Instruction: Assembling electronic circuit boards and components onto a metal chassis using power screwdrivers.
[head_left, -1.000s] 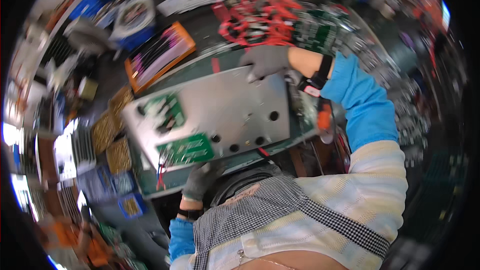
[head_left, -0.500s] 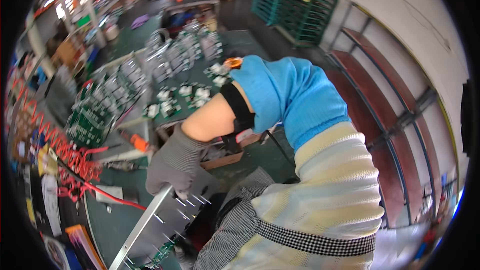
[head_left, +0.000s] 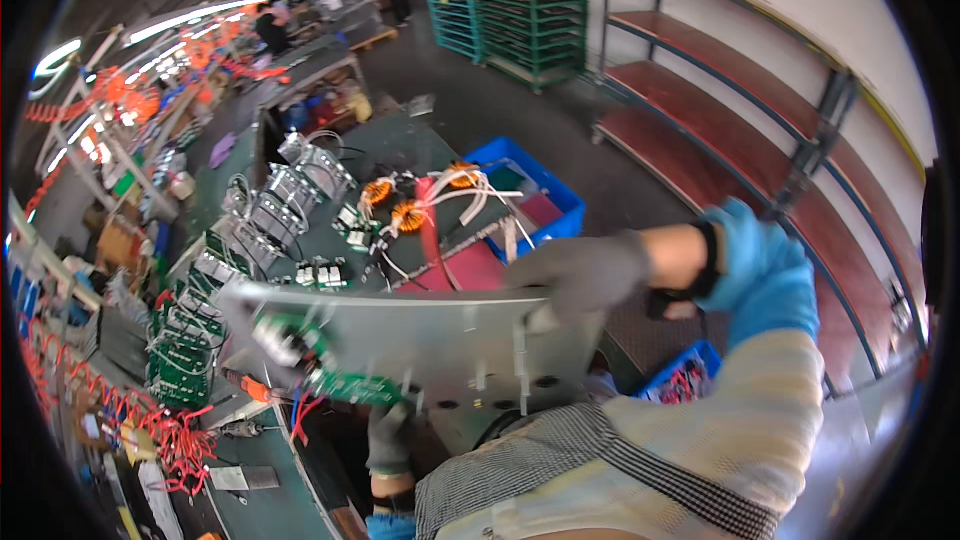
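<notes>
A grey sheet-metal panel (head_left: 450, 335) with metal pins is held up in front of me, tilted, its face toward me. Green circuit boards (head_left: 355, 387) with white parts sit at its left end. My right hand (head_left: 585, 275), in a grey glove and blurred, is closed over the panel's upper right edge. At the lower edge, beside the circuit boards, my left hand (head_left: 388, 440) grips the panel, also gloved in grey; its fingertips are partly hidden.
Behind the panel, a bench (head_left: 385, 145) bears rows of wired circuit assemblies (head_left: 275, 210) and orange coils (head_left: 408, 217). A blue bin (head_left: 560, 205) stands beyond my right hand. Red coiled hoses (head_left: 185, 440) and an orange-handled tool (head_left: 255, 387) lie left. Shelving (head_left: 690, 110) lines the right.
The panel has come up from the lower left to the middle and turned its face toward me. My right hand has swung rightward with it. My left hand shows more. The view has shifted.
</notes>
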